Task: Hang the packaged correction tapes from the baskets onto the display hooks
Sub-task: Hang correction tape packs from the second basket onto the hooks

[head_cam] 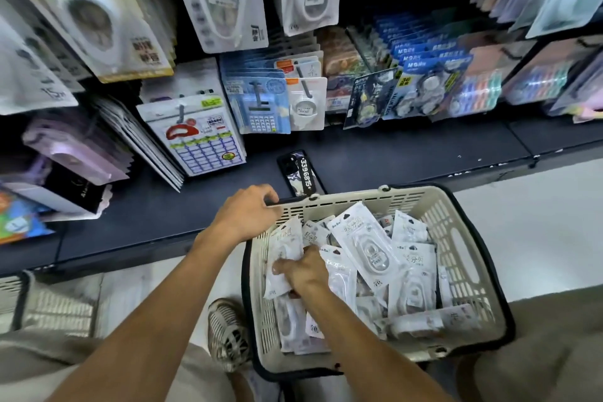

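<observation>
One slotted beige plastic basket (463,258), rectangular, heaped with flat glossy white correction tape packs (365,246), too many to count. On its far rim, left hand (251,209) curled, gripping. Inside, right hand (305,268) clutching several packs.

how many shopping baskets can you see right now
2. One basket full of packaged correction tapes sits in front of the person; the second basket shows partly at the left edge, contents unclear.
</observation>
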Demonstrator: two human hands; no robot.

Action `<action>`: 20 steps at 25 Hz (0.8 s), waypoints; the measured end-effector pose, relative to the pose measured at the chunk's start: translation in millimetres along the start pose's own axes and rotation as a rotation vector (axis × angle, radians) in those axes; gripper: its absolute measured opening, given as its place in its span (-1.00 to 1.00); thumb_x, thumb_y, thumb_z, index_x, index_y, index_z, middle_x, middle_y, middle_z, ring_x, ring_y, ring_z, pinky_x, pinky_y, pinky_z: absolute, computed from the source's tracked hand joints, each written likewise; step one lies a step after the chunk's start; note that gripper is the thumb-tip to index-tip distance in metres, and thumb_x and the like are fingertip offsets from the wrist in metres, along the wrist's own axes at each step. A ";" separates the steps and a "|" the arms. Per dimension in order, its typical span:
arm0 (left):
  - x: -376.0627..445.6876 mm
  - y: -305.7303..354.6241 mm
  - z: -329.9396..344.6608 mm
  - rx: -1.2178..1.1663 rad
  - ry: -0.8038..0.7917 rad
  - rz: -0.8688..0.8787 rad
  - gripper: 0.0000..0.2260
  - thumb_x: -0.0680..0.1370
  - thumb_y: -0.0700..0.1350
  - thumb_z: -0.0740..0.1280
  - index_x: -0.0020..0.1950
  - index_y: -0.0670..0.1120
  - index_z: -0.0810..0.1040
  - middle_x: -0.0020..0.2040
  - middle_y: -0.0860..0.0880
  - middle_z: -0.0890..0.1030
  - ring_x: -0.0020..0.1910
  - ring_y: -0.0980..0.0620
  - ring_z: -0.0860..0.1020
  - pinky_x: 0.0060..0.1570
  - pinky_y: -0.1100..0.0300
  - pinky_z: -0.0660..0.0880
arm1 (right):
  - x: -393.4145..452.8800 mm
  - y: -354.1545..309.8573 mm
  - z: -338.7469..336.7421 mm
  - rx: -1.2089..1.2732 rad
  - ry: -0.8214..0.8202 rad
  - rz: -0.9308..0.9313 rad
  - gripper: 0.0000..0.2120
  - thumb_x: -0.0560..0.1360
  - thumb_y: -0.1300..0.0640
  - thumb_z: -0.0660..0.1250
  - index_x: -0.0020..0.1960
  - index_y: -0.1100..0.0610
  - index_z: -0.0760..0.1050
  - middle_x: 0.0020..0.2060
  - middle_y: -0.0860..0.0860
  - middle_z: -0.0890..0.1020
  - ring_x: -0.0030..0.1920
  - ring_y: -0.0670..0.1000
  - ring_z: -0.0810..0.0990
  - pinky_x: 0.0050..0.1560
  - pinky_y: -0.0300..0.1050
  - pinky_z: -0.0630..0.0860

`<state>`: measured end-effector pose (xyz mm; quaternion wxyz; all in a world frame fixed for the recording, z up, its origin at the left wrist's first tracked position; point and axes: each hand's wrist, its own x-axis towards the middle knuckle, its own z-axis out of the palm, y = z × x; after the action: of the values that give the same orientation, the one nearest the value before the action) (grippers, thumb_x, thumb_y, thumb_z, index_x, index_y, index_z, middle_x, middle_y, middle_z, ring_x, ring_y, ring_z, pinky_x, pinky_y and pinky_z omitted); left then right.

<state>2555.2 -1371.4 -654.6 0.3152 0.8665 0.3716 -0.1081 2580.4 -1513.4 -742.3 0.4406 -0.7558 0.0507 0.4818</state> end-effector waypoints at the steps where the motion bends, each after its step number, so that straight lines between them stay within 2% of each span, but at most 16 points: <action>1: 0.2 0.0 0.1 0.021 0.017 -0.010 -0.82 0.55 0.07 0.35 0.14 0.12 0.55 0.04 0.03 0.65 0.13 -0.06 0.59 0.05 0.11 0.46 | -6.0 2.0 -12.2 0.136 -0.026 -0.019 -0.45 0.33 0.20 0.56 0.25 0.16 0.43 0.05 0.09 0.70 -0.21 0.04 0.72 -0.45 -0.11 0.63; 2: -0.7 0.3 1.4 0.027 0.035 -0.041 -0.69 0.55 0.11 0.36 0.26 0.08 0.52 0.12 0.00 0.64 0.20 -0.09 0.57 0.12 0.08 0.48 | -11.5 5.9 -26.9 0.277 -0.058 -0.058 -0.45 0.29 0.22 0.57 0.22 0.17 0.47 -0.02 0.09 0.73 -0.23 0.04 0.74 -0.42 -0.09 0.63; 3: -3.5 2.4 3.5 -0.023 0.031 -0.108 -0.52 0.54 0.17 0.37 0.42 0.05 0.42 0.24 -0.04 0.61 0.29 -0.12 0.53 0.20 0.05 0.47 | -16.2 10.4 -42.5 0.413 -0.106 -0.115 -0.42 0.28 0.21 0.58 0.25 0.17 0.49 -0.03 0.09 0.75 -0.16 0.04 0.76 -0.32 -0.05 0.66; 5: -10.9 9.1 5.7 -0.348 -0.090 -0.262 -0.21 0.47 0.27 0.45 0.57 -0.02 0.25 0.43 -0.05 0.50 0.38 -0.13 0.50 0.26 0.03 0.47 | -29.6 9.2 -63.8 0.581 -0.243 -0.247 -0.39 0.37 0.15 0.59 0.36 0.13 0.46 0.11 0.10 0.73 0.08 0.12 0.73 -0.01 0.11 0.66; 6: -14.9 12.1 7.3 -0.567 -0.205 -0.284 -0.19 0.43 0.25 0.51 0.54 -0.07 0.32 0.40 -0.05 0.54 0.31 -0.10 0.57 0.17 0.05 0.53 | -35.2 2.5 -68.3 0.582 -0.300 -0.300 -0.44 0.44 0.09 0.54 0.39 0.09 0.45 0.17 0.10 0.71 0.15 0.15 0.70 0.07 0.16 0.64; 8: -18.4 15.1 14.0 -0.896 -0.380 -0.200 -0.48 0.43 0.01 0.58 0.32 -0.13 0.58 0.19 -0.10 0.70 0.06 -0.06 0.72 -0.09 0.13 0.64 | -39.2 -11.5 -67.7 0.473 -0.354 -0.334 -0.52 0.53 -0.08 0.39 0.41 -0.01 0.45 0.21 0.06 0.69 0.17 0.13 0.69 0.07 0.13 0.61; 9: -19.9 16.9 15.2 -0.963 -0.375 -0.160 -0.64 0.43 -0.13 0.58 0.21 -0.11 0.65 0.10 -0.11 0.74 -0.04 -0.04 0.74 -0.18 0.16 0.65 | -38.2 -15.6 -67.8 0.449 -0.364 -0.298 -0.54 0.57 -0.18 0.30 0.41 -0.02 0.47 0.20 0.05 0.70 0.15 0.11 0.69 0.07 0.12 0.59; 11: -19.2 17.7 12.4 -0.972 -0.259 -0.156 -0.73 0.43 -0.28 0.56 0.09 -0.07 0.68 0.01 -0.10 0.76 -0.12 -0.03 0.75 -0.24 0.16 0.66 | -36.6 -12.0 -69.7 0.410 -0.287 -0.177 -0.43 0.61 -0.29 0.15 0.39 0.11 0.50 0.12 0.04 0.69 0.05 0.10 0.65 0.03 0.05 0.53; 12: -16.7 15.9 9.6 -0.978 -0.197 -0.169 -0.72 0.41 -0.30 0.56 0.07 -0.07 0.68 0.00 -0.09 0.77 -0.14 -0.03 0.75 -0.23 0.14 0.67 | -32.1 -3.0 -72.4 0.311 -0.171 -0.111 -0.38 0.61 -0.27 0.20 0.42 0.20 0.45 0.10 0.07 0.65 0.03 0.11 0.60 0.02 0.03 0.52; 13: -14.6 13.8 6.3 -0.997 -0.139 -0.184 -0.70 0.40 -0.31 0.57 0.07 -0.07 0.68 -0.01 -0.09 0.77 -0.14 -0.03 0.75 -0.20 0.12 0.68 | -24.9 14.4 -77.1 0.125 -0.016 -0.039 -0.34 0.58 -0.19 0.33 0.48 0.25 0.35 0.18 0.11 0.58 0.10 0.13 0.58 0.10 0.04 0.52; 14: -12.2 10.4 3.9 -1.016 -0.092 -0.194 -0.67 0.38 -0.31 0.59 0.09 -0.07 0.67 -0.01 -0.08 0.77 -0.13 -0.04 0.75 -0.17 0.10 0.68 | -24.0 31.4 -82.0 -0.056 0.078 0.048 -0.21 0.52 -0.11 0.46 0.56 0.22 0.21 0.35 0.14 0.49 0.26 0.18 0.54 0.26 0.08 0.50; 15: -10.3 7.9 2.5 -1.018 -0.055 -0.194 -0.63 0.36 -0.30 0.60 0.12 -0.08 0.66 -0.01 -0.06 0.77 -0.12 -0.04 0.75 -0.16 0.10 0.67 | -25.1 45.0 -83.8 -0.161 0.094 0.107 -0.02 0.43 -0.04 0.56 0.62 0.15 0.04 0.49 0.15 0.36 0.39 0.20 0.47 0.41 0.12 0.42; 16: -9.2 5.6 1.9 -1.006 -0.033 -0.184 -0.59 0.34 -0.30 0.62 0.15 -0.09 0.64 0.00 -0.06 0.76 -0.11 -0.02 0.75 -0.16 0.11 0.67 | -24.1 55.0 -80.8 -0.188 0.073 0.105 0.15 0.35 0.00 0.63 0.64 0.08 -0.10 0.55 0.14 0.29 0.44 0.20 0.44 0.46 0.13 0.37; 18: -11.6 3.0 3.7 -0.971 -0.012 -0.170 -0.55 0.32 -0.29 0.64 0.15 -0.09 0.62 0.03 -0.05 0.75 -0.14 0.03 0.75 -0.19 0.14 0.67 | -23.4 62.9 -72.0 -0.169 0.058 0.033 0.24 0.28 0.07 0.68 0.63 -0.06 -0.15 0.52 0.14 0.36 0.35 0.18 0.54 0.40 0.13 0.46; 19: -12.8 2.1 4.8 -0.933 0.004 -0.164 -0.55 0.31 -0.27 0.65 0.13 -0.07 0.61 0.05 -0.05 0.74 -0.14 0.05 0.74 -0.19 0.15 0.67 | -18.9 64.9 -70.6 -0.129 0.086 0.014 0.20 0.28 0.11 0.68 0.60 -0.10 -0.10 0.47 0.15 0.44 0.25 0.15 0.61 0.29 0.06 0.56; 20: -13.1 0.2 6.0 -0.867 0.026 -0.158 -0.55 0.31 -0.24 0.66 0.11 -0.05 0.59 0.05 -0.04 0.74 -0.11 0.04 0.73 -0.14 0.13 0.66 | -16.2 66.0 -71.6 -0.072 0.102 0.001 0.13 0.30 0.15 0.66 0.57 -0.14 -0.04 0.35 0.15 0.55 0.06 0.08 0.68 0.06 -0.09 0.66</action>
<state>2546.5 -1382.8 -653.6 0.6358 0.6244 0.4515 0.0452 2587.6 -1610.2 -760.0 0.4099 -0.7947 0.0561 0.4441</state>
